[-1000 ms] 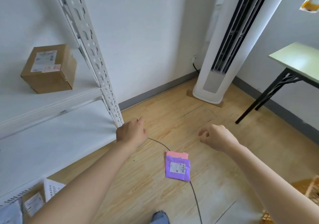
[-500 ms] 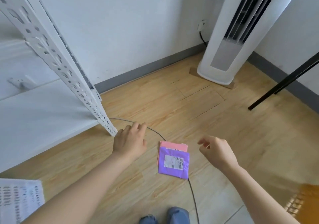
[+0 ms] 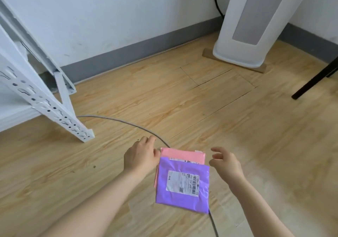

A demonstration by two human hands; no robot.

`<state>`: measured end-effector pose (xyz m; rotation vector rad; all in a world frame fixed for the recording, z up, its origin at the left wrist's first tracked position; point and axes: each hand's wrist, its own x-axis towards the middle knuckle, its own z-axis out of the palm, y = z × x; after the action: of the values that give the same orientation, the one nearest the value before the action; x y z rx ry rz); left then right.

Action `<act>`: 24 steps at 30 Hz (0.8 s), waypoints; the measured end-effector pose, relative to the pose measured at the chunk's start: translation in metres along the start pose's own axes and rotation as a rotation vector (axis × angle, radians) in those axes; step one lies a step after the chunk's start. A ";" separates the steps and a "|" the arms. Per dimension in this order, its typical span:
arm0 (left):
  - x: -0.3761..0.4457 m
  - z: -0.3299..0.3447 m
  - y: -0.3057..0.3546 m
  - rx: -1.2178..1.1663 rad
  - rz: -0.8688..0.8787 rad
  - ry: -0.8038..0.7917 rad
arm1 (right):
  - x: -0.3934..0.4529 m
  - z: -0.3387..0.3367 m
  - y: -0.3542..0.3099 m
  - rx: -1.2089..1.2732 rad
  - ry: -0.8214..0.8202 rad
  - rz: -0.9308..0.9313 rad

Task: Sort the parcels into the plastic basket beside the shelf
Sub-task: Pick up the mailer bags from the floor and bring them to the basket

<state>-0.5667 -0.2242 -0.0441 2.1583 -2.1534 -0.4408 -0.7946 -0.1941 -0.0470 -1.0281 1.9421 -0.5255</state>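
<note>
A purple parcel point(image 3: 182, 185) with a white label lies flat on the wooden floor, on top of a pink parcel point(image 3: 182, 153) that sticks out beyond its far edge. My left hand point(image 3: 140, 156) hovers at the left edge of the two parcels, fingers loosely bent, holding nothing. My right hand point(image 3: 224, 162) hovers just right of them with fingers spread and relaxed, holding nothing. No plastic basket is in view.
The white metal shelf's leg point(image 3: 45, 107) stands on the floor at the left. A grey cable point(image 3: 128, 124) curves across the floor and runs under the parcels. A white standing air conditioner point(image 3: 250, 28) is at the back right, a black table leg point(image 3: 314, 79) at the right edge.
My view has tipped down and closer to the floor. Both hands have dropped toward the parcels, which now lie between them.
</note>
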 end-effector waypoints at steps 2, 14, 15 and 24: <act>0.015 0.033 -0.002 -0.054 -0.021 -0.001 | 0.027 0.021 0.031 0.089 -0.035 0.109; 0.020 0.136 -0.050 -0.111 -0.140 -0.194 | 0.091 0.104 0.138 0.352 -0.080 0.412; 0.020 0.137 -0.050 -0.106 -0.135 -0.210 | 0.092 0.106 0.137 0.371 -0.075 0.407; 0.027 0.121 -0.039 -0.148 -0.052 -0.267 | 0.084 0.092 0.109 0.472 -0.120 0.214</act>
<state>-0.5582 -0.2311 -0.1734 2.1844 -2.1115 -0.9090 -0.7928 -0.1986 -0.2120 -0.5337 1.6834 -0.7366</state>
